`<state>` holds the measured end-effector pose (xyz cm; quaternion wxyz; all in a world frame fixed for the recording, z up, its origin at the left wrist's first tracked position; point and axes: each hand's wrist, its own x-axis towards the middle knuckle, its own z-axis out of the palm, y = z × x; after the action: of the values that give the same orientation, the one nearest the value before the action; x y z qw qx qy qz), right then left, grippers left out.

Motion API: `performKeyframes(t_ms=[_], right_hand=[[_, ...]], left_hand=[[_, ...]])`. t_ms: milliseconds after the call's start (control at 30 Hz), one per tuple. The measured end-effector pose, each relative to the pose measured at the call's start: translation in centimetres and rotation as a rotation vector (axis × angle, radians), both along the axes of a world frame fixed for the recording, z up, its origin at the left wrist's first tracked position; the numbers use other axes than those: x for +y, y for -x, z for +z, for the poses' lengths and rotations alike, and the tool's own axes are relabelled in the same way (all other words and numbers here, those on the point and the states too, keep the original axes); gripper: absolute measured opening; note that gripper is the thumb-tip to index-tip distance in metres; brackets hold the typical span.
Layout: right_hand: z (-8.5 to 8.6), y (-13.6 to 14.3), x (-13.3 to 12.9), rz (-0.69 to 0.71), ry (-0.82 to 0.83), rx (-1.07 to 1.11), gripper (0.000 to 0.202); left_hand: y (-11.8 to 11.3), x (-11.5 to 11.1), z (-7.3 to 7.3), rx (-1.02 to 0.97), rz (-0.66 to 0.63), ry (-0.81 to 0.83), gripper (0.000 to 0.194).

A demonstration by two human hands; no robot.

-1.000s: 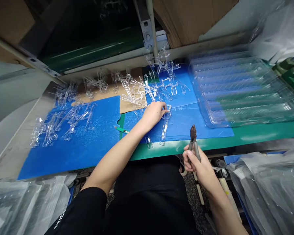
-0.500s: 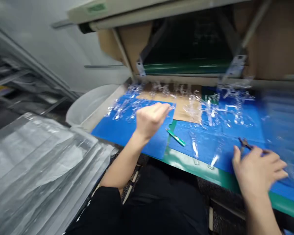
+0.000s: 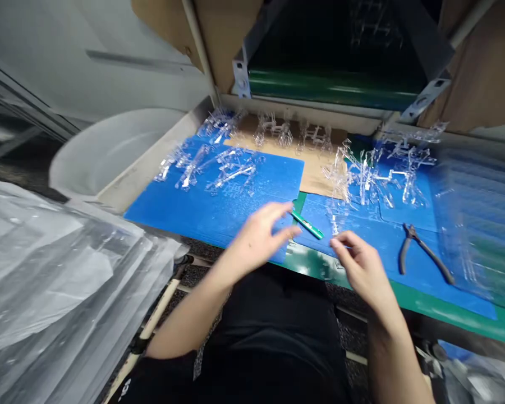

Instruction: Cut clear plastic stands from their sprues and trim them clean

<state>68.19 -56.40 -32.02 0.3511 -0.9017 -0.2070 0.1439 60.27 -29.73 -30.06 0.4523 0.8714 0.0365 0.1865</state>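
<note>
My left hand hovers over the blue mat, its thumb and fingers apart and nothing between them. Just beyond its fingertips lies a green cutter. My right hand has thumb and forefinger pinched by the lower end of a clear plastic piece; what the fingertips grip is too small to make out. Dark-handled pliers rest with handles spread on the blue mat, right of that hand. Clear branched plastic parts lie at the left, and more of them stand tangled at the right.
Stacked clear trays are at the right. A white round tub sits beyond the table's left edge, with plastic-covered sheets nearer. At the back are a green roller and metal brackets.
My right hand has moved left, away from the pliers, to the clear piece. My left hand has opened from a closed pose and come lower, near the cutter. The view has shifted.
</note>
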Motion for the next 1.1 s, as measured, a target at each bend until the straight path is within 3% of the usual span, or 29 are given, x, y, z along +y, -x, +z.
performKeyframes(t_ms=[33, 100, 200, 267, 400, 500, 567, 733, 900, 1100], right_hand=[[0.3, 1.1, 1.0, 0.121, -0.116, 0.047, 0.043], [0.4, 2.5, 2.7, 0.328, -0.238, 0.097, 0.038], [-0.7, 2.4, 4.5, 0.468, -0.124, 0.012, 0.028], [-2.0, 0.8, 5.5, 0.389, -0.017, -0.091, 0.026], [-4.9, -2.7, 8.5, 0.126, 0.102, -0.263, 0.031], [-6.1, -3.8, 10.3, 0.105, 0.134, -0.301, 0.021], [-5.8, -3.6, 10.3, 0.132, 0.111, -0.294, 0.017], [-3.0, -0.1, 5.6, 0.170, -0.102, -0.190, 0.022], [-1.3, 4.4, 1.0, 0.274, -0.266, -0.014, 0.020], [-0.5, 6.6, -1.1, 0.389, -0.274, -0.181, 0.024]], left_hand=[[1.0, -3.1, -1.7, 0.066, -0.165, 0.209, 0.047], [2.5, -6.8, -4.5, 0.137, -0.249, 0.574, 0.047], [3.8, -7.2, -7.1, 0.091, -0.018, 0.869, 0.043], [4.5, -5.6, -7.9, 0.061, 0.085, 0.903, 0.042], [6.6, -3.8, -8.0, 0.145, 0.080, 0.749, 0.042], [8.1, -4.5, -8.0, 0.206, -0.026, 0.706, 0.048], [8.8, -5.0, -8.3, 0.182, -0.050, 0.656, 0.044], [9.6, -4.9, -8.5, 0.077, -0.038, 0.380, 0.028], [9.3, -5.0, -8.0, -0.023, -0.027, 0.296, 0.021], [8.8, -5.8, -7.9, -0.258, -0.180, 0.067, 0.020]])
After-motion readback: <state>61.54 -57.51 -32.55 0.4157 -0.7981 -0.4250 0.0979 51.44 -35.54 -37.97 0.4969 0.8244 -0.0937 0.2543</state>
